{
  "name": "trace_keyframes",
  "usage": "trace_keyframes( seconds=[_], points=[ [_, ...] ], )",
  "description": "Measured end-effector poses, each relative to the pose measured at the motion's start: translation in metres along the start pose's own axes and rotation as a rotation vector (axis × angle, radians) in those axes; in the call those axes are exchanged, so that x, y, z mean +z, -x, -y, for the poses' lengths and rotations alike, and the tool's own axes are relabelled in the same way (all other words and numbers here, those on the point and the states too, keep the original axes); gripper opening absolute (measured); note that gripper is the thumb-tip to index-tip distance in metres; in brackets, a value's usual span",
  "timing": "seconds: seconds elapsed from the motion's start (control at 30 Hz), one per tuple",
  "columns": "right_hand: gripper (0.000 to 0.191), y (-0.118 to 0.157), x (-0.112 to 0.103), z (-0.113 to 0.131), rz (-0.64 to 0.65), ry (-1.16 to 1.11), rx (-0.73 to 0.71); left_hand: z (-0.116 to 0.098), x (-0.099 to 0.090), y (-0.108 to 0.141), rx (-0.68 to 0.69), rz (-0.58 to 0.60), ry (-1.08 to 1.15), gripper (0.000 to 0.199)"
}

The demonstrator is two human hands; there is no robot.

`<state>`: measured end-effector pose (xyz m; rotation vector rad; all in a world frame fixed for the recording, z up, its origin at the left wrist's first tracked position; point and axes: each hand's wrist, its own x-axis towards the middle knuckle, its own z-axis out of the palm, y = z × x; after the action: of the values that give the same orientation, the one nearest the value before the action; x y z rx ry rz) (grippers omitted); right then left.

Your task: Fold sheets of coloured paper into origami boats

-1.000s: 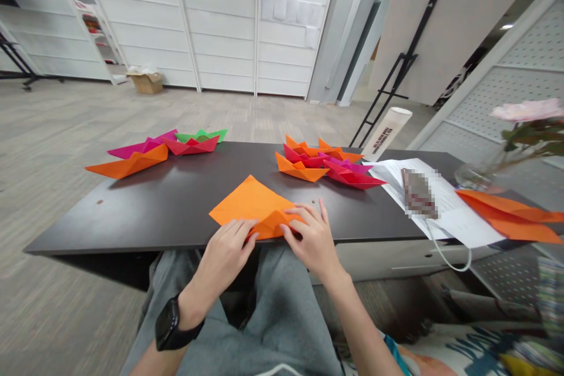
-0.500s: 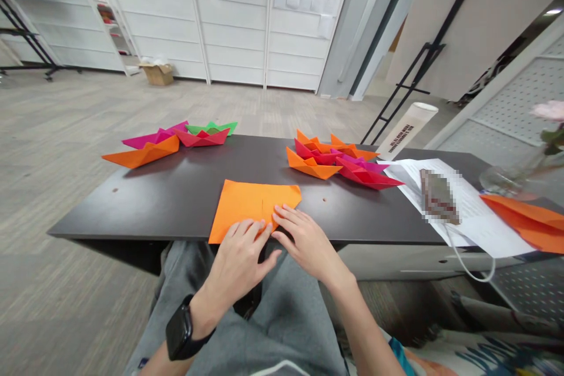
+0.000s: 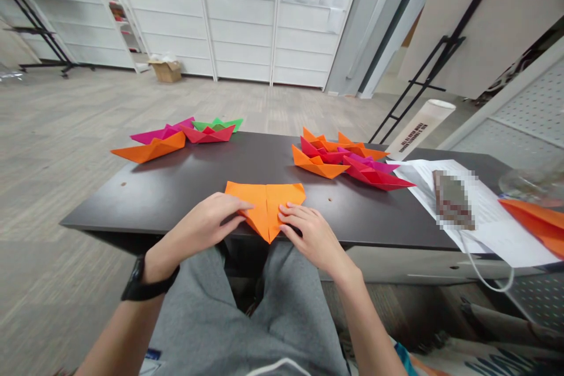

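Orange paper (image 3: 267,202), one folded piece, points toward six o'clock at the near edge of the dark table (image 3: 247,155). Left hand (image 3: 211,217) and right hand (image 3: 311,230), half-open, touch its sides. Four paper boats (image 3: 209,134) sit at ten o'clock, at least six boats (image 3: 374,175) at one; the white tube's (image 3: 425,123) small lettering is upside down. Grey floor (image 3: 110,97) beyond.

Both hands are near the middle of the frame, a little apart, palms down. The left hand (image 3: 215,218) reaches in from the lower left, fingers together and pointing right, thumb beneath them. The right hand (image 3: 311,232) angles up and leftward, its fingers loosely curled, thumb below. A black watch band (image 3: 150,282) circles the left wrist; both forearms run bare toward the bottom edge.
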<state>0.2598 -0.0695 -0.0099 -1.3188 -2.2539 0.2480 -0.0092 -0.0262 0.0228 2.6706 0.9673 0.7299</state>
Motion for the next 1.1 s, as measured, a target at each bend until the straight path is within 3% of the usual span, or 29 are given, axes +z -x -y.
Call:
trace_keyframes(
  seconds=[0.17,0.37,0.5,0.67,0.87,1.1],
  points=[
    [0.022,-0.001,-0.002,-0.001,0.017,-0.017,0.009,0.007,0.030,-0.030,-0.036,-0.038,0.026,0.029],
    [0.023,0.002,0.001,-0.001,0.007,-0.044,0.017,0.002,0.054,-0.023,-0.098,-0.151,-0.099,0.012],
    [0.020,-0.001,-0.001,-0.001,0.001,-0.043,0.041,-0.005,0.055,-0.014,-0.065,-0.050,-0.116,0.020],
    [0.013,-0.026,-0.007,-0.008,0.055,-0.034,0.049,-0.009,0.053,-0.012,-0.058,0.021,-0.189,0.030],
    [0.052,-0.044,0.005,-0.019,-0.075,0.158,0.084,-0.010,0.053,-0.012,-0.061,0.026,-0.203,0.028],
    [0.064,-0.042,0.010,-0.021,-0.100,0.258,0.089,-0.010,0.054,-0.011,-0.052,0.021,-0.191,0.028]
  ],
)
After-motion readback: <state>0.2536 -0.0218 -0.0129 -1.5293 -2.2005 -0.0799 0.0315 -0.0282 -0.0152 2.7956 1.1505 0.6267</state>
